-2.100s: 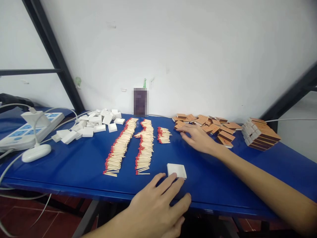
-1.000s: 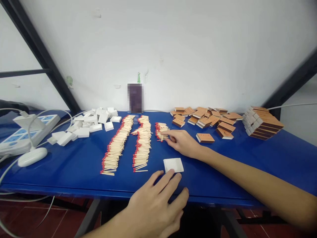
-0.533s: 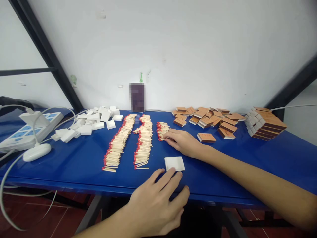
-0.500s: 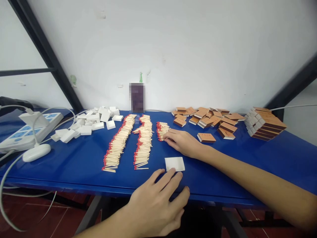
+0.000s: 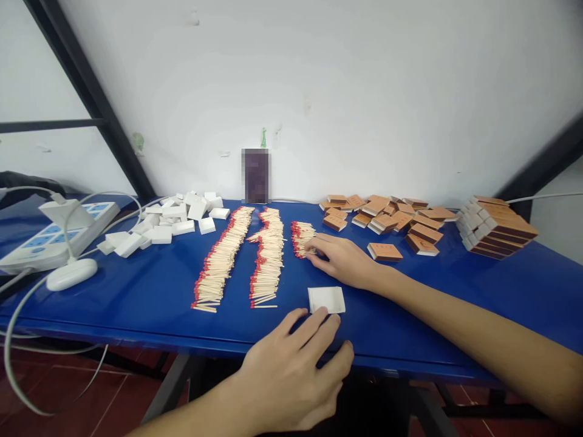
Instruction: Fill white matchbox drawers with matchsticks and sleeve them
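Where tray (image 5: 326, 298) lies, edge (image 5: 387, 367) runs (close).

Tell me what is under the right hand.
The right hand covers the near right part of the short match row; the row's red-headed left side shows, with blue tabletop around. Whatever else lies beneath the hand is covered and cannot be seen.

The right hand (image 5: 344, 260) touches the shortest match row (image 5: 299, 235), the left hand (image 5: 294, 373) a white tray (image 5: 327, 298).

pale scuffed wall (image 5: 364, 91) facing me | dark slanted posts (image 5: 93, 97) either side | glossy blue tabletop (image 5: 150, 291) | red tiled floor (image 5: 64, 388) underneath
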`<act>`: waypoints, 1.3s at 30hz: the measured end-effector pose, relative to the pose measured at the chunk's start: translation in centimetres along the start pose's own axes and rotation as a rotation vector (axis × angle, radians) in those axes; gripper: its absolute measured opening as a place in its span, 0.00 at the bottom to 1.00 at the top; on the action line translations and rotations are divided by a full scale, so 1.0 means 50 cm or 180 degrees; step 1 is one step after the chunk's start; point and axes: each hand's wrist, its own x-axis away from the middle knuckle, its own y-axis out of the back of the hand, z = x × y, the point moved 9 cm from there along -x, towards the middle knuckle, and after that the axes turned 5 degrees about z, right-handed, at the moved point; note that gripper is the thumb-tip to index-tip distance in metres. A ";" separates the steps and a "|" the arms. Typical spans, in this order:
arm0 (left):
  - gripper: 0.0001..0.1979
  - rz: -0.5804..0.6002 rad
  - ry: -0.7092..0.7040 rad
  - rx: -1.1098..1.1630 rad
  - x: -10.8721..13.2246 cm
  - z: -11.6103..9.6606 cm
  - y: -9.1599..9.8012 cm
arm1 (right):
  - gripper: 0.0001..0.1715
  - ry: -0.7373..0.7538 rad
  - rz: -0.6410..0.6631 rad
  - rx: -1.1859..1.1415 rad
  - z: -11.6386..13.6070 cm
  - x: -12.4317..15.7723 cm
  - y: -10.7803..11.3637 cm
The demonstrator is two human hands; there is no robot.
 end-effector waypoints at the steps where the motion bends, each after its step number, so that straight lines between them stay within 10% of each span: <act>1: 0.18 -0.0004 -0.0002 0.0000 0.000 0.000 0.000 | 0.07 0.0026 -0.0012 -0.0027 0.001 0.000 0.001; 39: 0.21 0.0102 0.0320 -0.0004 0.004 0.016 -0.007 | 0.11 0.0418 -0.0349 -0.0401 0.013 0.003 0.016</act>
